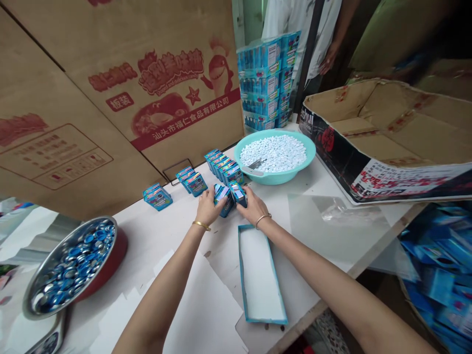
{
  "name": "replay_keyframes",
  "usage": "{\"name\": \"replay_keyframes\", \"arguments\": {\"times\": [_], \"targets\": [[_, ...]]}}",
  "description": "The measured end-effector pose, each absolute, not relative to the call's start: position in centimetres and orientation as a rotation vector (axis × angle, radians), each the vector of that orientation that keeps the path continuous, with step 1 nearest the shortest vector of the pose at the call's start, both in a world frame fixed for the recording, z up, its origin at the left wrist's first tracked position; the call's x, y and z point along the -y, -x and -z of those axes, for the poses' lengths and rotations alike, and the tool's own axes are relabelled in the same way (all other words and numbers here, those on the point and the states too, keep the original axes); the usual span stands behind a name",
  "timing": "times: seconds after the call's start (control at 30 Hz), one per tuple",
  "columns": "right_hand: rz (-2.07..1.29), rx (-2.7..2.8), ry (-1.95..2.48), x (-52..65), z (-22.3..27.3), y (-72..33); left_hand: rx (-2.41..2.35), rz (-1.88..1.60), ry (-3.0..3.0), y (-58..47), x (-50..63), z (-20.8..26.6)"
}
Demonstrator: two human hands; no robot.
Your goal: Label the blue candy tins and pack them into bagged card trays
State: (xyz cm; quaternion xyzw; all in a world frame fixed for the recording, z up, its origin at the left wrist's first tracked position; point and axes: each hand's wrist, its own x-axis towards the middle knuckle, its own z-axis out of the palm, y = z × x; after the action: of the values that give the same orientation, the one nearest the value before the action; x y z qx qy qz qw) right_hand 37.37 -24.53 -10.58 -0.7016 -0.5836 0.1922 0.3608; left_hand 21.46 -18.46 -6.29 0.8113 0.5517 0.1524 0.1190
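Note:
My left hand point(208, 207) is closed on small blue candy boxes point(226, 209) standing on the table, its thumb across their tops. Close beside it, my right hand point(252, 206) grips another small blue box point(238, 191), tilted against the left hand's boxes. A long, shallow tray point(280, 300) with blue edges and a white inside lies just below my right hand. Behind my hands, a row of similar blue boxes point(217, 161) stands near a turquoise basin point(275, 178) of small white candies. Smaller groups of blue boxes point(197, 183) stand to the left.
A metal bowl point(117, 236) of blue and silver round pieces sits at left. Large cartons point(121, 49) wall the back, near stacked packs point(267, 78). An open carton point(332, 157) stands at right; blue packaging point(442, 280) lies below the table edge. A person point(324, 44) stands behind.

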Motion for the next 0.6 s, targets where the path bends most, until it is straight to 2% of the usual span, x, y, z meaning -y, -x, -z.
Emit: {"name": "replay_keyframes", "arguments": {"times": [0.2,0.37,0.6], "targets": [[-0.637,1.363,1.587,22.7,11.5,-40.0,-1.462,-0.324,-2.536,-21.1,17.7,5.1],[-0.929,1.592,1.310,22.7,11.4,-42.9,-1.357,-0.292,-2.518,-20.6,16.5,4.9],[-0.793,1.673,1.327,22.7,10.7,-38.2,-1.096,-0.257,-2.357,-19.2,14.6,4.8]]}}
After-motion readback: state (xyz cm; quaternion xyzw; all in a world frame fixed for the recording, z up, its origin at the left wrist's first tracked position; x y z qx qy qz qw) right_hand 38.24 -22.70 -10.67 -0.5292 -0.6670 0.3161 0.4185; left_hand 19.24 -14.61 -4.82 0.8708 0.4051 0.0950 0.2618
